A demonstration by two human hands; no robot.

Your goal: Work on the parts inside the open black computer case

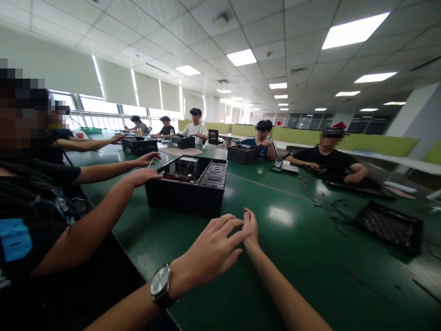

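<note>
Both your hands meet empty at lower centre: left hand (pixel 210 250) fingers spread, right hand (pixel 251 226) flat. Reach carelessly and you'll jostle your neighbour's hands at the open computer case (pixel 188 186) just above.

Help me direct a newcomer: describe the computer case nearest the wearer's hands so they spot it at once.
On the long green table, look just beyond the wearer's left hand and right hand. There sits the open black computer case, its insides showing, with a neighbour's hand at its left edge. It is the biggest and closest of the black cases.
</note>
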